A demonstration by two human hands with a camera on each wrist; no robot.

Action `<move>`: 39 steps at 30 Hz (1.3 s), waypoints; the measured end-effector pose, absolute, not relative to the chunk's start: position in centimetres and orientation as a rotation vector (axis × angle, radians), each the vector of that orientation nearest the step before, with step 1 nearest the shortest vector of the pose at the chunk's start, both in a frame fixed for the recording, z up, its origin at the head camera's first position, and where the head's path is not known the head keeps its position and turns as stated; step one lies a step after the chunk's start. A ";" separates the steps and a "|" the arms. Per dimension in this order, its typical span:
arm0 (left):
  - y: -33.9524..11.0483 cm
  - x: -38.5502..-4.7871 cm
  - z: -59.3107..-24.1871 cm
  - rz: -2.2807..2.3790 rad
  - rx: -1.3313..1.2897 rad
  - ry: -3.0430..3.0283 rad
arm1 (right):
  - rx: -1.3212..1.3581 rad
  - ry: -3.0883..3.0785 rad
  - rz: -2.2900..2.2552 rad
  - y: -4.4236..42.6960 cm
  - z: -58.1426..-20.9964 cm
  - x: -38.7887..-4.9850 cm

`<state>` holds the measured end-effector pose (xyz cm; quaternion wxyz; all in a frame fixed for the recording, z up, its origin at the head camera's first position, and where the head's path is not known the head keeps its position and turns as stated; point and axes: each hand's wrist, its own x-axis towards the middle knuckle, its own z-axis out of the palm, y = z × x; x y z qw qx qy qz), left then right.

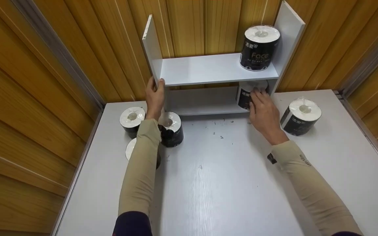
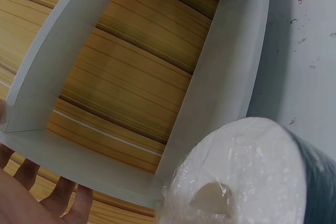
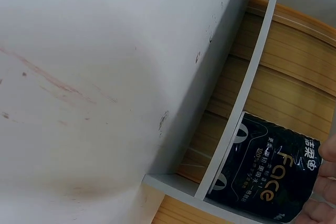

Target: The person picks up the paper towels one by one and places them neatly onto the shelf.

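White shelf (image 1: 202, 70) was gripped at its left panel by the left hand (image 1: 155, 98). Lower roll (image 3: 265, 171), standing on the lower board near the right panel, was held by the curled fingers of the right hand (image 1: 265, 113). Upper roll (image 1: 258, 54) was seen on the board above.

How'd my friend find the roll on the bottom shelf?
Find the white rack on the table, then its bottom shelf, right end. The roll there sits below the top roll, and only it has the right hand on it.
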<state>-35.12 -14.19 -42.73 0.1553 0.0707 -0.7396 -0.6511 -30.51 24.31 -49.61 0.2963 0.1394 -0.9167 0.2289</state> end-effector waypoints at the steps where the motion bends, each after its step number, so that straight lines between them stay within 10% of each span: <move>1: -14.2 -35.2 -42.7 -1.861 0.201 -2.118 | 0.370 -2.440 0.606 24.3 -49.6 -30.6; 39: -14.2 -35.3 -42.7 -1.883 0.201 -2.088 | 0.405 -2.471 0.566 24.7 -48.5 -30.4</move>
